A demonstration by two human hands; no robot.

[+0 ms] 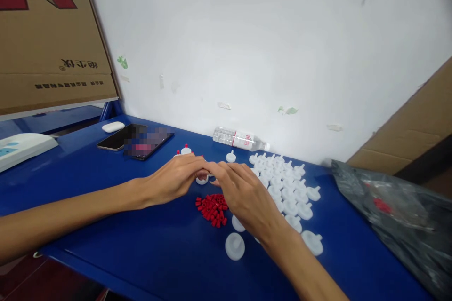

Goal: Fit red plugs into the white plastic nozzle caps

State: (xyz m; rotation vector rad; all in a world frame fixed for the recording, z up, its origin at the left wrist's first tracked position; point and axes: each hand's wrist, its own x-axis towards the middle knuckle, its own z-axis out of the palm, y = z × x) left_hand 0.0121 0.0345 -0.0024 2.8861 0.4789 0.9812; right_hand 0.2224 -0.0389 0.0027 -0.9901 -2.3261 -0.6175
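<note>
My left hand (176, 176) and my right hand (243, 193) meet above the blue table, fingertips bent and pressed together. Whatever lies between them is hidden by the fingers. Just under the fingertips shows a white spouted cap (202, 180); I cannot tell if it is held or resting. A pile of small red tip caps (213, 209) lies below the hands. White spouted caps (289, 193) spread in a large group right of my right hand, with a loose one (235, 246) nearer me. Beyond my left hand stand white caps with red tips (186, 149).
A water bottle (242, 139) lies along the wall. Two phones (148, 143) and a white case (113, 126) are at the back left, a white device (24, 148) at the far left. A dark plastic bag (399, 216) covers the right edge. Cardboard (52, 42) stands upper left.
</note>
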